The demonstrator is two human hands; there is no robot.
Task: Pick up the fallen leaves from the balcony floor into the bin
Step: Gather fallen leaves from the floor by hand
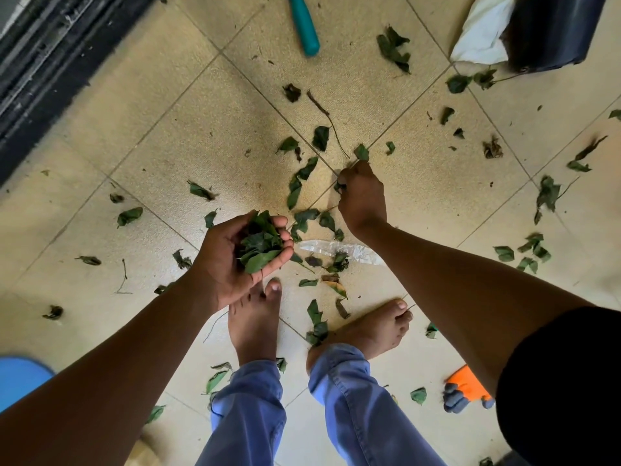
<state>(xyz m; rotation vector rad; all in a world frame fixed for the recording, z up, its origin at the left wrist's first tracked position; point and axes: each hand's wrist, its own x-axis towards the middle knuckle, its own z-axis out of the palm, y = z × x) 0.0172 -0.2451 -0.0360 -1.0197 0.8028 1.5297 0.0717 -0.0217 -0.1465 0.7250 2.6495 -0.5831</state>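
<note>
Green fallen leaves [304, 178] lie scattered over the beige tiled balcony floor. My left hand [232, 260] is cupped palm up, its fingers curled round a bunch of gathered leaves [262, 245]. My right hand [361, 193] reaches down to the floor at the centre and pinches a leaf and a thin twig, with another leaf [362, 152] just beyond its fingertips. The dark bin [551, 28], lined with a white bag [484, 31], stands at the top right, well away from both hands.
A teal handle [304, 25] lies at the top centre. A dark sliding-door track [43, 65] runs along the upper left. My bare feet [255, 317] stand below the hands, by a clear plastic scrap [339, 248]. An orange and grey glove [465, 390] lies lower right, a blue object [20, 378] lower left.
</note>
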